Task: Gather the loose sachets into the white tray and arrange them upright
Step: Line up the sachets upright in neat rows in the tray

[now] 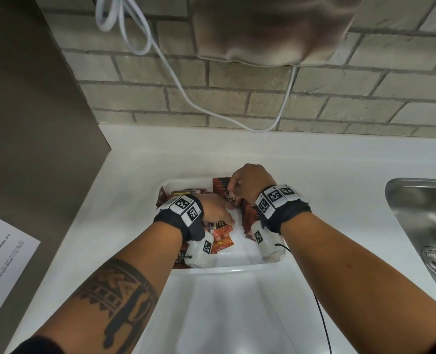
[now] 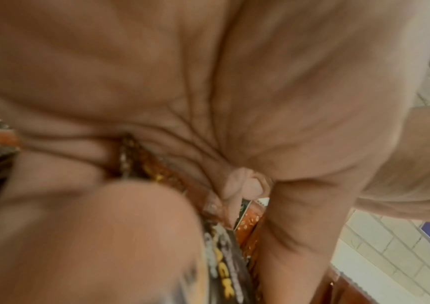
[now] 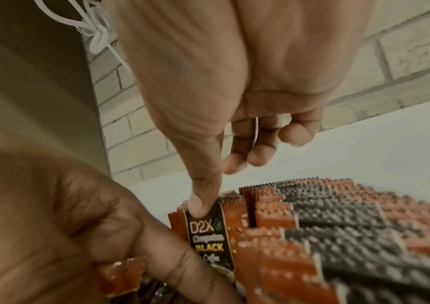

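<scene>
The white tray sits on the white counter with both hands inside it. My left hand grips a small bunch of orange and black sachets, fingers curled round them. Loose sachets lie flat beneath it. My right hand pinches the top of one upright sachet marked "D2X Black Coffee", with the thumb on its front face. To the right of that sachet a packed row of upright sachets runs along the tray's right side. More sachets lie at the tray's far left.
A steel sink is set into the counter at the right. A printed sheet lies at the left edge. A white cable hangs against the brick wall behind. A thin black wire trails from my right wrist.
</scene>
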The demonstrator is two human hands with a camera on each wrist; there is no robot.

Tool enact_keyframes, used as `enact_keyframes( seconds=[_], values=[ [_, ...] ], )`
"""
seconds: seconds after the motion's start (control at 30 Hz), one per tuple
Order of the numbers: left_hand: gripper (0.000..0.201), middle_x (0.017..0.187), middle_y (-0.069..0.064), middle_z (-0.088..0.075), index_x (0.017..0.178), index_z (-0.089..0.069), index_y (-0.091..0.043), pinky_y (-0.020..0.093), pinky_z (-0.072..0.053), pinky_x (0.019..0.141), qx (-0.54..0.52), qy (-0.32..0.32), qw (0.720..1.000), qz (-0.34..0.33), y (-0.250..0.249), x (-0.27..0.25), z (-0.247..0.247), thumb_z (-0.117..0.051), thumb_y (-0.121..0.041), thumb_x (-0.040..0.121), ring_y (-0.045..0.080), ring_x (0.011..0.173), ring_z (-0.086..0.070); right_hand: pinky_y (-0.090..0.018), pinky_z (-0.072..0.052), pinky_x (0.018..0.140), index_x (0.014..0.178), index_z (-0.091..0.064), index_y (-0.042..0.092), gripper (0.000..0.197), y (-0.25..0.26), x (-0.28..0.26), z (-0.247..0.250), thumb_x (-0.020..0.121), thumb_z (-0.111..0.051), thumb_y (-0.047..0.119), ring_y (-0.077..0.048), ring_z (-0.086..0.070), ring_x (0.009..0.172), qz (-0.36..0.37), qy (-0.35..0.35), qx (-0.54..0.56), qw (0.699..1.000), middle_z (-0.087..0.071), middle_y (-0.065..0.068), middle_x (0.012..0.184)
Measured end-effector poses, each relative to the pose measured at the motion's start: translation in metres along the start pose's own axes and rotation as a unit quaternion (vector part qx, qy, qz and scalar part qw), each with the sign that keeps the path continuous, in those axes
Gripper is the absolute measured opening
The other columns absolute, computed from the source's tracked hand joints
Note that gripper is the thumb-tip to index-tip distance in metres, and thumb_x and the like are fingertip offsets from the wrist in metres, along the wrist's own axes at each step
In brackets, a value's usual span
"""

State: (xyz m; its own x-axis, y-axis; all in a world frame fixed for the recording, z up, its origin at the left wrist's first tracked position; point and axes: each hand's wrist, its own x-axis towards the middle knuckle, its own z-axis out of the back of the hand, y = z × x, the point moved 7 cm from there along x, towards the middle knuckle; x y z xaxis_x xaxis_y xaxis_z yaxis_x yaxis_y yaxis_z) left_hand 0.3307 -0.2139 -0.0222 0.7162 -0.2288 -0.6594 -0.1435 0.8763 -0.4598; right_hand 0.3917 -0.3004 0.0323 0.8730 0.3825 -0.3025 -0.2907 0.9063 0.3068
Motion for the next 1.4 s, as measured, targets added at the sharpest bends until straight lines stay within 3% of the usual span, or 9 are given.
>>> enact_keyframes(
  seconds=[0.2, 0.3, 0.43, 0.57, 0.73, 0.9, 1.03, 1.2, 1.4],
  values=[
    [0.065, 0.155, 0.003, -0.041, 0.151, -0.040, -0.033, 0.037, -0.059, 0.090, -0.014, 0.002, 1.000, -0.005, 0.000, 0.000, -0.001, -0.066, -0.039, 0.091, 0.022, 0.115, -0.061, -0.034, -0.057, 0.088, 0.061, -0.065, 0.037, 0.032, -0.003, -0.003, 0.002, 0.083, -0.070, 0.015, -0.011, -0.068, 0.088, 0.000, -0.012, 0.037, 0.999, -0.071, 0.012, 0.086],
    [0.063, 0.154, 0.003, -0.042, 0.151, -0.042, -0.032, 0.031, -0.061, 0.073, -0.026, -0.006, 1.000, -0.005, -0.002, -0.007, 0.000, -0.066, -0.036, 0.092, 0.021, 0.101, -0.064, -0.032, -0.057, 0.086, 0.062, -0.065, 0.036, 0.031, -0.004, -0.006, 0.006, 0.085, -0.068, 0.015, -0.010, -0.068, 0.085, -0.001, -0.027, 0.056, 0.998, -0.071, 0.013, 0.086],
    [0.051, 0.144, 0.004, -0.051, 0.142, -0.052, -0.024, 0.022, -0.054, 0.060, -0.082, -0.014, 0.996, -0.020, 0.001, -0.020, 0.004, -0.068, -0.027, 0.094, 0.027, 0.114, -0.063, -0.016, -0.047, 0.065, 0.068, -0.069, 0.032, 0.028, -0.008, -0.019, 0.021, 0.085, -0.059, 0.013, -0.006, -0.064, 0.079, 0.013, -0.074, 0.104, 0.992, -0.072, 0.014, 0.086],
    [0.033, 0.108, 0.016, -0.074, 0.118, -0.058, -0.013, 0.025, -0.055, 0.055, -0.310, -0.021, 0.949, -0.056, 0.008, -0.044, 0.010, -0.071, -0.005, 0.089, 0.038, 0.108, -0.068, -0.012, -0.039, 0.064, 0.089, -0.076, 0.025, 0.011, -0.006, -0.044, 0.024, 0.090, -0.066, 0.031, -0.004, -0.060, 0.083, 0.044, -0.029, 0.150, 0.987, -0.069, 0.013, 0.086],
    [0.037, 0.101, 0.013, -0.076, 0.115, -0.053, -0.009, 0.026, -0.058, 0.069, -0.419, -0.037, 0.895, -0.147, -0.005, -0.070, 0.016, -0.070, 0.006, 0.086, 0.023, 0.097, -0.074, -0.021, -0.045, 0.070, 0.095, -0.075, 0.023, 0.024, 0.003, -0.063, 0.019, 0.086, -0.073, 0.045, -0.005, -0.065, 0.074, 0.056, 0.042, 0.225, 0.972, -0.074, 0.003, 0.080],
    [0.023, 0.104, 0.013, -0.075, 0.104, -0.066, -0.010, 0.031, -0.061, 0.079, -0.395, -0.056, 0.897, -0.189, -0.018, -0.076, 0.024, -0.074, 0.002, 0.086, 0.023, 0.099, -0.073, -0.027, -0.051, 0.079, 0.092, -0.074, 0.017, 0.014, 0.004, -0.067, 0.034, 0.085, -0.077, 0.029, -0.011, -0.065, 0.074, 0.068, -0.003, 0.257, 0.964, -0.074, -0.003, 0.082],
    [0.047, 0.107, 0.012, -0.073, 0.118, -0.059, -0.009, 0.032, -0.060, 0.073, -0.401, -0.140, 0.894, -0.144, -0.005, -0.075, 0.032, -0.083, -0.005, 0.078, 0.023, 0.094, -0.075, -0.018, -0.046, 0.068, 0.089, -0.074, 0.018, 0.010, 0.004, -0.073, 0.048, 0.085, -0.077, 0.027, -0.006, -0.060, 0.070, 0.075, -0.031, 0.256, 0.963, -0.070, 0.002, 0.081],
    [0.050, 0.090, 0.006, -0.078, 0.113, -0.067, -0.007, 0.028, -0.060, 0.066, -0.387, -0.199, 0.889, -0.146, -0.005, -0.078, 0.038, -0.091, -0.009, 0.069, 0.019, 0.084, -0.076, -0.018, -0.044, 0.070, 0.084, -0.073, 0.023, 0.005, 0.006, -0.075, 0.059, 0.085, -0.077, 0.025, -0.004, -0.059, 0.070, 0.098, -0.059, 0.245, 0.963, -0.067, 0.009, 0.074],
    [0.046, 0.084, 0.008, -0.077, 0.099, -0.071, -0.007, 0.047, -0.063, 0.073, -0.325, -0.266, 0.897, -0.141, 0.001, -0.079, 0.045, -0.096, -0.014, 0.061, 0.028, 0.081, -0.076, -0.016, -0.041, 0.067, 0.082, -0.074, 0.024, 0.005, 0.007, -0.072, 0.068, 0.086, -0.076, 0.024, -0.002, -0.057, 0.068, 0.110, -0.083, 0.223, 0.965, -0.066, 0.011, 0.073]
  ],
)
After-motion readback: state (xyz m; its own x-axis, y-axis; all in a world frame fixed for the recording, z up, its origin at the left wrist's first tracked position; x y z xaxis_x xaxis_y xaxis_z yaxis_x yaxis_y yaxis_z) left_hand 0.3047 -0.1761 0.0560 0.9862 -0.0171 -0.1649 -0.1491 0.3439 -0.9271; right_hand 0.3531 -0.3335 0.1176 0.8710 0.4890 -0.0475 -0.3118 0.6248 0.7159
